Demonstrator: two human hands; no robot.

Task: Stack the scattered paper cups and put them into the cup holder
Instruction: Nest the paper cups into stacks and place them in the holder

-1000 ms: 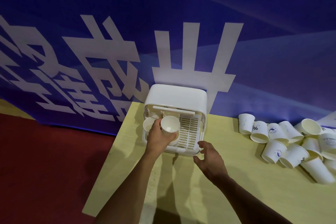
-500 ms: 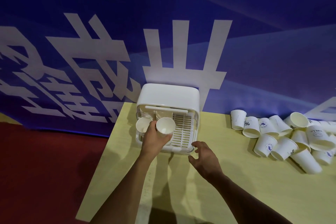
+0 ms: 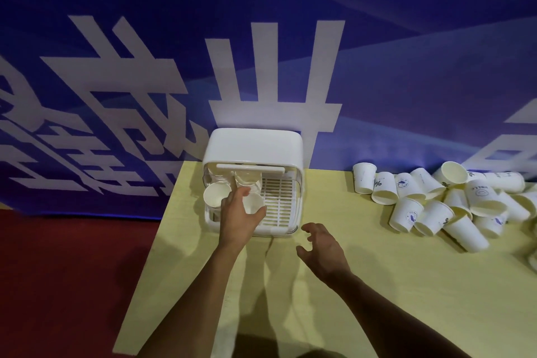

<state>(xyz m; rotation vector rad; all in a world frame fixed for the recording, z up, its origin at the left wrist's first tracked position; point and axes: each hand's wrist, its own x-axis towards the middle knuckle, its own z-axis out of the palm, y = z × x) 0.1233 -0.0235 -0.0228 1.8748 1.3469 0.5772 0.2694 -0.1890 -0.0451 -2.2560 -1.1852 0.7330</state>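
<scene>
Head view:
Left hand point(image 3: 236, 218): a paper cup point(image 3: 253, 203) is gripped by curled fingers, at the open front of the cup holder point(image 3: 252, 148), beside a second cup point(image 3: 216, 195).
Right hand point(image 3: 322, 250): held over the table point(image 3: 377, 285), fingers spread, nothing held.
Loose cups point(image 3: 436, 203): piled at the table's right.

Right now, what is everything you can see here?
White plastic cup holder: one, white, table's far edge.
White paper cup in holder: one visible, white, inside left.
Held white paper cup: one, white, at holder's middle.
Scattered white paper cups: many, white, piled at table's right.
Pale yellow table: one, under everything.
Blue banner: one, white characters, behind.
Red floor: red, left.
Left hand: grips held cup.
Right hand: open, above table.
</scene>
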